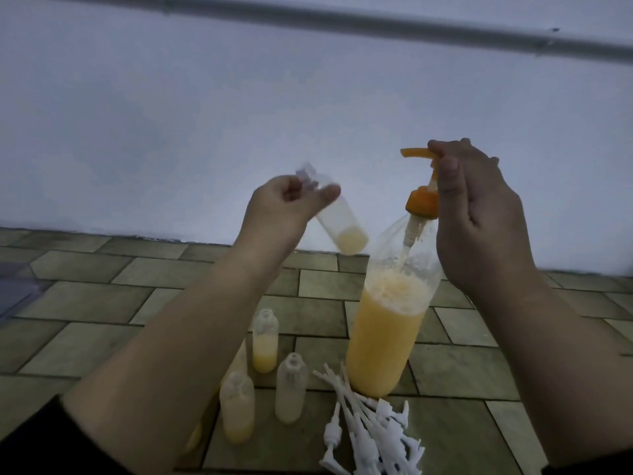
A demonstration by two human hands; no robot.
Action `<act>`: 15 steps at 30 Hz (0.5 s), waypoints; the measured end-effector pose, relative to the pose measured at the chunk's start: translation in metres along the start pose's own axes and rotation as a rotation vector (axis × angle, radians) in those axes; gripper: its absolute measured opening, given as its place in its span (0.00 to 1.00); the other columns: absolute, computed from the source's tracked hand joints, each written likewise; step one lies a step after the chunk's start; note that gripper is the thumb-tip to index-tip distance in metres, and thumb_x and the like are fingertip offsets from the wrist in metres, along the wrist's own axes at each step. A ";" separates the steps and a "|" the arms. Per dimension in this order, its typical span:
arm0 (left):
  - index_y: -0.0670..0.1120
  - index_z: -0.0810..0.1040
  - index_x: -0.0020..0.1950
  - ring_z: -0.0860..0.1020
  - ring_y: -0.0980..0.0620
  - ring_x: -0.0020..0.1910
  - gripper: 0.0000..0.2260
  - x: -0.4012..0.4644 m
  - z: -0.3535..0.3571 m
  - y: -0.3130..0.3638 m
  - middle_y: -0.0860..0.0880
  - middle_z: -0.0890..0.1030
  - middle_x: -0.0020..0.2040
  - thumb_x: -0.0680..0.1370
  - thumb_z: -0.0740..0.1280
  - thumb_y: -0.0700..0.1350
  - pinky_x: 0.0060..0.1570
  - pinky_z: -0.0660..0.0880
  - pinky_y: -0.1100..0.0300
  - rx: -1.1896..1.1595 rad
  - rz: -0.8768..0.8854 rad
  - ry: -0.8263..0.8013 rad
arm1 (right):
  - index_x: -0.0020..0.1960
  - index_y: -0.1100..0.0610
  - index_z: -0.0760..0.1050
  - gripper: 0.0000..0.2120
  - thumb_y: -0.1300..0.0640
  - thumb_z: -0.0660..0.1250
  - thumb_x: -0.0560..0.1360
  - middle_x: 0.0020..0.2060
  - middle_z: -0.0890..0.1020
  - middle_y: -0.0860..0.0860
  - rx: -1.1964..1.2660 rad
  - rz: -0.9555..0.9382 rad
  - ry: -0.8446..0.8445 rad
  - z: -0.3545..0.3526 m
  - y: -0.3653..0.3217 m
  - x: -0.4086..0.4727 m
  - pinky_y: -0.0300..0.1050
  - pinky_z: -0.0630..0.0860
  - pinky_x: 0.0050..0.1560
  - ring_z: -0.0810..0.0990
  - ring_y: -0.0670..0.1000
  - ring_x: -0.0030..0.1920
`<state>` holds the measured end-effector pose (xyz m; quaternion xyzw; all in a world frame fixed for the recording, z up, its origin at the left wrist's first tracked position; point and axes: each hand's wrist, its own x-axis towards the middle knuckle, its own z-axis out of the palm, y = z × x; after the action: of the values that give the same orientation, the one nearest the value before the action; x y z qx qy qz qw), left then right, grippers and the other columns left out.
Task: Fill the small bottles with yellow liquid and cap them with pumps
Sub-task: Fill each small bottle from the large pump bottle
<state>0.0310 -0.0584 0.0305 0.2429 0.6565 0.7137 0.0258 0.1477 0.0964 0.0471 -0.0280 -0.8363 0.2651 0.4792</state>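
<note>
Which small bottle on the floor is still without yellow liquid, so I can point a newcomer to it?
Start at the big bottle of yellow liquid standing on the tiled floor. Just to its left, beside the pile of white pumps, stands the empty small bottle. Its standing neighbours show yellow at the bottom; this one looks pale throughout.

One head cam, close behind raised hands, facing fwd/down: wall fills upper frame, tiled floor lower half.

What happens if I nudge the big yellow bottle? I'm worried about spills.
The big bottle is tall, narrow-based and over half full, so probably heavy yet tippable. Its thin clear wall looks likely to flex. The right hand holds its orange pump, which should steady it.
</note>
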 end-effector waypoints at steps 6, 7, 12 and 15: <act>0.47 0.75 0.52 0.80 0.46 0.55 0.10 -0.009 0.031 0.026 0.47 0.80 0.54 0.78 0.62 0.53 0.55 0.78 0.49 -0.439 -0.016 -0.086 | 0.67 0.53 0.70 0.26 0.42 0.45 0.80 0.63 0.75 0.49 -0.028 -0.003 0.010 0.000 0.002 0.000 0.62 0.64 0.67 0.71 0.56 0.66; 0.46 0.74 0.54 0.80 0.47 0.52 0.13 -0.009 0.033 0.025 0.46 0.80 0.53 0.78 0.60 0.55 0.53 0.79 0.50 -0.305 0.019 -0.108 | 0.67 0.53 0.70 0.25 0.43 0.46 0.80 0.63 0.75 0.47 -0.032 -0.006 0.011 0.000 0.002 0.000 0.62 0.64 0.67 0.70 0.55 0.67; 0.46 0.62 0.65 0.72 0.57 0.46 0.19 -0.011 0.040 0.018 0.49 0.71 0.56 0.80 0.52 0.57 0.43 0.71 0.61 0.558 0.243 -0.301 | 0.66 0.54 0.70 0.20 0.48 0.48 0.82 0.57 0.71 0.41 -0.046 -0.044 0.022 0.002 0.002 0.000 0.63 0.65 0.67 0.71 0.47 0.63; 0.48 0.61 0.66 0.70 0.56 0.53 0.16 -0.009 0.043 0.021 0.50 0.68 0.63 0.81 0.56 0.51 0.45 0.67 0.66 0.634 0.279 -0.294 | 0.66 0.54 0.70 0.20 0.48 0.48 0.82 0.59 0.75 0.46 -0.065 -0.044 0.025 0.002 0.003 0.000 0.62 0.63 0.68 0.71 0.51 0.65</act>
<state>0.0612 -0.0246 0.0480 0.4258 0.7946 0.4294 -0.0544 0.1452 0.0981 0.0442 -0.0287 -0.8388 0.2269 0.4940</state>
